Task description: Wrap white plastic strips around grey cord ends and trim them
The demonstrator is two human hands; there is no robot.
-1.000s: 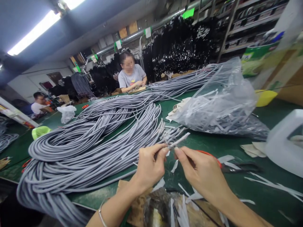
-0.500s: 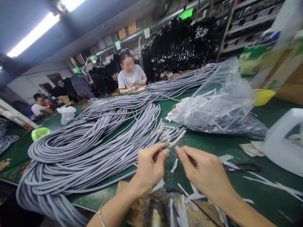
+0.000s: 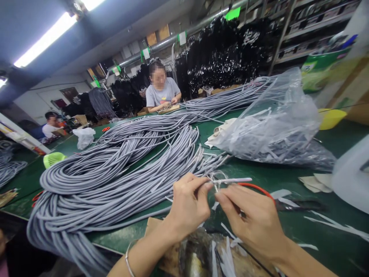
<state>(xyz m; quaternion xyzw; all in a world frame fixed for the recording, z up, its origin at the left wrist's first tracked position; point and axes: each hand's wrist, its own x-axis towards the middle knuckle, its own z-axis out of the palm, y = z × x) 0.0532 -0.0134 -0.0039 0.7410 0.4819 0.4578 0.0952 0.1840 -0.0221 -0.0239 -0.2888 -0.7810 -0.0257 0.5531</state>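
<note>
My left hand (image 3: 188, 206) pinches the end of a grey cable (image 3: 230, 180) between thumb and forefinger, just above the green table (image 3: 259, 177). Thin bare wire strands splay out at the pinched end. My right hand (image 3: 253, 219) is close beside it, fingers curled, its fingertips at those strands; what it grips is too small to make out. The cable belongs to a big heap of grey cables (image 3: 115, 169) lying coiled across the table to the left. Red-handled scissors (image 3: 288, 202) lie just behind my right hand.
A clear plastic bag of white strips (image 3: 273, 123) sits at the back right, a white plastic jug (image 3: 351, 177) at the right edge. White strip scraps (image 3: 331, 225) litter the table. A green basket (image 3: 53, 158) stands left. Two seated people (image 3: 161, 90) work at the far tables.
The cable end has swung from pointing up-right to lying level and pointing right. The hands have drawn a little closer together; thin strands now show at the pinch.
</note>
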